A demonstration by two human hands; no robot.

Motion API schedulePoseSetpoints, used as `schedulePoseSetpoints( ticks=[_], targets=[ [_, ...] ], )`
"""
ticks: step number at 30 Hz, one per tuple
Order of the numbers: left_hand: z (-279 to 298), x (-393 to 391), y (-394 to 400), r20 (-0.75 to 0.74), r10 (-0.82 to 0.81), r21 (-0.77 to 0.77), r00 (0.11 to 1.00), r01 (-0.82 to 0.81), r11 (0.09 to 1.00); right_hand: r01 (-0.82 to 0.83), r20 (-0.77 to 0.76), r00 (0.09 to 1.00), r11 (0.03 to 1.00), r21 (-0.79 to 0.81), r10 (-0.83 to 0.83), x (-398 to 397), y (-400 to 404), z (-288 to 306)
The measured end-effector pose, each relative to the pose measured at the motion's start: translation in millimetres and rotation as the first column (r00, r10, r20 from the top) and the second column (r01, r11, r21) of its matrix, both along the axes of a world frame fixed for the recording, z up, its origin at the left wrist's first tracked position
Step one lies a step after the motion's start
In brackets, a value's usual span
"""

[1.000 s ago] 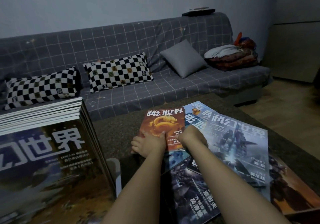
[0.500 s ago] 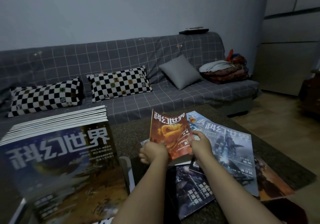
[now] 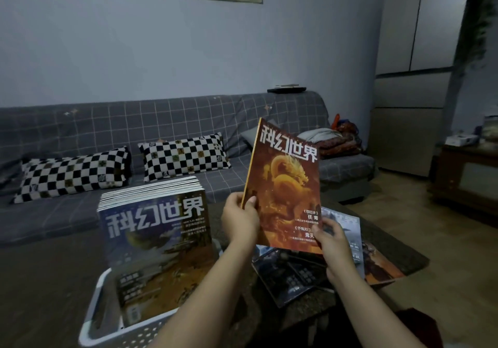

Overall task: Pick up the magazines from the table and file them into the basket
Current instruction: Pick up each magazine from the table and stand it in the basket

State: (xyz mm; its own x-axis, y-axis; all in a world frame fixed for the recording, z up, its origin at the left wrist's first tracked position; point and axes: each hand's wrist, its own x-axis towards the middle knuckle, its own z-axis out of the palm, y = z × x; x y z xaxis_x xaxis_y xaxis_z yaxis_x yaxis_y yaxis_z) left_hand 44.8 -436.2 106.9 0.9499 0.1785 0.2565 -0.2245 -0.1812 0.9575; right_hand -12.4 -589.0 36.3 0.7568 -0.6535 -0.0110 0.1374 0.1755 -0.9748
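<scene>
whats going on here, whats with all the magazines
A person is sorting magazines into a white basket. Both hands hold an orange dragon-cover magazine upright above the table: the left hand grips its spine edge, the right hand its lower corner. A row of magazines already stands in the basket; several more lie on the table.

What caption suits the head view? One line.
Both hands, left hand and right hand, lift an orange dragon-cover magazine beside the white slotted plastic basket.

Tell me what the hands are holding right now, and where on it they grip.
Both hands hold the orange dragon-cover magazine, upright above the table. The left hand pinches its left edge low down; the right hand grips its bottom right corner.
</scene>
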Motion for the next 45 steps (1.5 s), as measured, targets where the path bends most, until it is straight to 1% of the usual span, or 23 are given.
schedulePoseSetpoints(
  ticks=[3, 6, 10, 14, 16, 18, 21, 24, 29, 32, 34, 37, 41, 45],
  targets=[
    [14.3, -23.9, 34.5, 0.090, -0.061, -0.027, 0.994, 0.064, 0.998, -0.030, 0.080, 0.996, 0.999, -0.033, 0.032, -16.9, 22.4, 14.4],
    [22.1, -43.1, 72.4, 0.127, -0.092, -0.075, 0.988, 0.103, 0.992, -0.041, 0.142, 0.988, 0.996, -0.081, 0.052, -29.1, 50.5, 25.4],
    [24.5, -58.8, 127.1, 0.141, -0.091, -0.190, 0.986, 0.117, 0.975, -0.182, 0.216, 0.958, 0.982, -0.052, 0.189, -31.7, 90.3, 40.4],
    [15.3, -66.0, 180.3, 0.099, -0.085, -0.313, 0.991, 0.113, 0.943, -0.236, 0.223, 0.939, 0.962, -0.139, 0.262, -25.7, 130.1, 50.5],
    [6.3, -65.2, 199.5, 0.086, -0.075, -0.394, 0.993, 0.103, 0.913, -0.260, 0.195, 0.934, 0.944, -0.202, 0.298, -20.5, 146.2, 49.6],
    [-3.5, -61.7, 216.9, 0.079, -0.027, -0.418, 0.997, 0.057, 0.907, -0.279, 0.172, 0.930, 0.929, -0.244, 0.325, -11.6, 163.2, 46.9],
    [-15.2, -51.2, 234.4, 0.070, 0.049, -0.399, 0.996, -0.017, 0.917, -0.285, 0.139, 0.934, 0.922, -0.263, 0.329, 3.9, 182.1, 43.0],
    [-26.9, -37.1, 245.3, 0.042, 0.096, -0.345, 0.995, -0.076, 0.936, -0.274, 0.061, 0.950, 0.913, -0.303, 0.306, 19.5, 191.4, 37.4],
    [-56.3, -23.0, 255.7, 0.049, 0.205, -0.097, 0.978, -0.199, 0.975, -0.238, -0.103, 0.971, 0.842, -0.484, 0.216, 36.1, 191.6, 18.4],
    [-73.1, -24.6, 255.1, 0.071, 0.242, 0.043, 0.968, -0.246, 0.968, -0.232, -0.157, 0.972, 0.841, -0.488, 0.177, 36.5, 194.0, 1.4],
    [-78.6, -25.0, 254.2, 0.106, 0.262, 0.109, 0.959, -0.273, 0.956, -0.238, -0.161, 0.970, 0.849, -0.471, 0.182, 36.5, 196.6, -7.1],
    [-81.9, -21.7, 254.8, 0.110, 0.285, 0.156, 0.952, -0.300, 0.941, -0.201, -0.136, 0.978, 0.867, -0.456, 0.155, 35.5, 200.0, -12.4],
    [-84.0, -19.9, 255.2, 0.103, 0.303, 0.164, 0.947, -0.316, 0.934, -0.114, -0.080, 0.993, 0.870, -0.479, 0.086, 35.7, 205.1, -13.3],
    [-87.1, -19.0, 254.5, 0.121, 0.305, 0.176, 0.945, -0.323, 0.930, -0.066, -0.019, 0.998, 0.862, -0.502, 0.066, 36.3, 206.5, -14.9]
  ],
)
